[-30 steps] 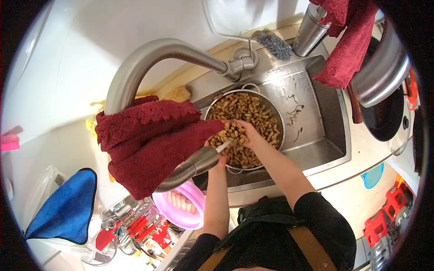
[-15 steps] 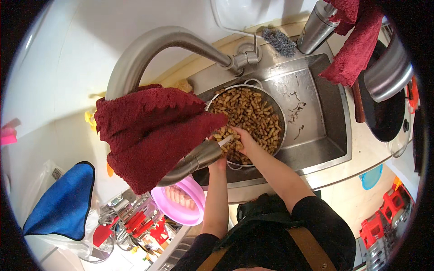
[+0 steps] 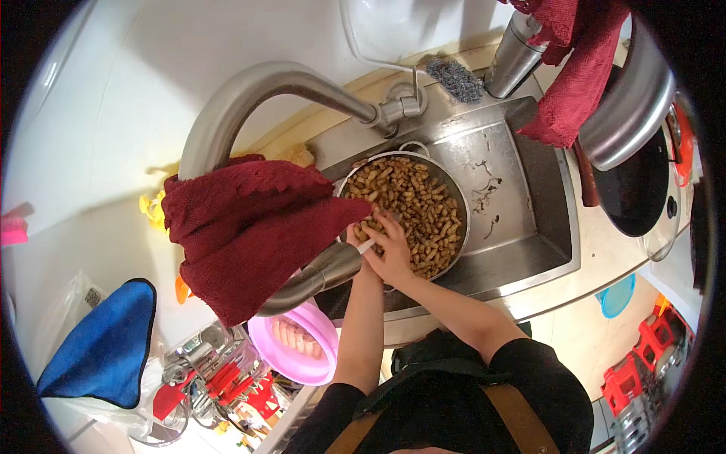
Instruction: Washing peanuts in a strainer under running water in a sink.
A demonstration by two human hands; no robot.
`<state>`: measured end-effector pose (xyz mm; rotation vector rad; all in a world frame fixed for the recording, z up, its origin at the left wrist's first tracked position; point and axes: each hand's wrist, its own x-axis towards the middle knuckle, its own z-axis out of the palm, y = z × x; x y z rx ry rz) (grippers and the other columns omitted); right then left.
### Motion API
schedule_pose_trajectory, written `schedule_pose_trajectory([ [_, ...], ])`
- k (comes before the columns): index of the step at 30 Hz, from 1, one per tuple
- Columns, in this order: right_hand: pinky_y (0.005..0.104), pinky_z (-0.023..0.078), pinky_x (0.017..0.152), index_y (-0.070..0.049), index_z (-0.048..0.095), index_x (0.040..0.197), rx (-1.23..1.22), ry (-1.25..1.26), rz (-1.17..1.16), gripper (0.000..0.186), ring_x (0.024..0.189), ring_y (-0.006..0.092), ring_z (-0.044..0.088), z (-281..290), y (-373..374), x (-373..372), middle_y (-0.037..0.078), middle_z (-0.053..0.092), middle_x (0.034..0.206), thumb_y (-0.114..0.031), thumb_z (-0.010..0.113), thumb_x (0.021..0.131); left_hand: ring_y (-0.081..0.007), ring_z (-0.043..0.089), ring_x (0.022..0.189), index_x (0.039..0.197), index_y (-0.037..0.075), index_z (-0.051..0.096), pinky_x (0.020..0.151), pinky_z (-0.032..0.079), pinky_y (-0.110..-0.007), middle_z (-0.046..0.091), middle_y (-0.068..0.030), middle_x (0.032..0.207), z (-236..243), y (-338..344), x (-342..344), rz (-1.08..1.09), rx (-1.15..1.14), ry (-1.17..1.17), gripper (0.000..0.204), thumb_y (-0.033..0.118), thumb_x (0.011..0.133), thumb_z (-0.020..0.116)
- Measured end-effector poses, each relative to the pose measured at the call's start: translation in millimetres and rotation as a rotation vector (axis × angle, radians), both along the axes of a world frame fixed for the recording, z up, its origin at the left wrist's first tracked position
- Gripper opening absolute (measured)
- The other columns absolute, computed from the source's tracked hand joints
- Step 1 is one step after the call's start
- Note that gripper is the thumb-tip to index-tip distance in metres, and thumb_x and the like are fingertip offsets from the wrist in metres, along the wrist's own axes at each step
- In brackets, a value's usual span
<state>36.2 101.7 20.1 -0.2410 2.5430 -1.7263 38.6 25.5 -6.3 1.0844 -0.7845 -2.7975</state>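
Observation:
A round metal pot (image 3: 427,212) of brown unshelled peanuts (image 3: 416,197) sits in the steel sink's left part. My right hand (image 3: 389,250) lies over a cluster of peanuts at the pot's near-left side, fingers curled onto them. Beneath it, my left hand (image 3: 355,244) cups peanuts, mostly hidden by the right one and the faucet. A short white water stream from the curved faucet spout (image 3: 318,276) falls on my hands. A dark red cloth (image 3: 242,234) drapes over that faucet, partly covering the view of the pot.
The sink (image 3: 499,219) has dark debris in its bare part. At right are a steel tumbler (image 3: 510,57), another red cloth (image 3: 567,98) and a black pan (image 3: 631,197). A pink bowl (image 3: 265,329), blue cloth (image 3: 98,348) and utensils are lower left; a grey scrubber (image 3: 454,79) sits behind.
My right hand has moved left, over my left hand and the cupped peanuts, its fingers now curled on top. The pot has stayed in the sink.

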Motion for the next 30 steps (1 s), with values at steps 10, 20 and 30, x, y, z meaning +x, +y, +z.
schedule_pose_trajectory([
  [10,0.0419,0.037,0.085,-0.013,0.056,0.106,0.137,0.039,0.036,0.031,0.101,0.0355,0.043,-13.6,-8.1,-1.0,0.015,0.046,0.112,-0.024,0.053,0.077,-0.0215,0.048,0.1,0.11,0.01,0.047,0.085,0.039,-0.037,0.051,-0.005,0.107,-58.3,-2.4,23.3,0.331,0.402,0.311,0.034,0.033,0.087,0.04],
  [20,0.0397,0.036,0.083,-0.013,0.057,0.102,0.138,-0.099,0.153,0.032,0.097,0.0327,0.041,-10.9,-4.6,5.4,0.011,0.046,0.11,-0.017,0.053,0.071,-0.0279,0.044,0.1,0.115,0.01,0.046,0.087,0.035,-0.043,0.042,-0.0075,0.119,-74.8,17.7,39.7,0.316,0.448,0.567,0.039,0.037,0.087,0.038],
  [30,0.0394,0.043,0.069,-0.007,0.059,0.094,0.082,-0.631,0.009,0.029,0.077,0.0299,0.055,-44.5,10.8,-38.7,0.014,0.056,0.08,-0.03,0.057,0.076,-0.0258,0.04,0.109,0.124,0.01,0.037,0.089,0.033,-0.041,0.042,-0.0097,0.12,-30.3,3.3,-5.4,-0.068,-0.268,-0.494,0.055,0.049,0.085,0.04],
])
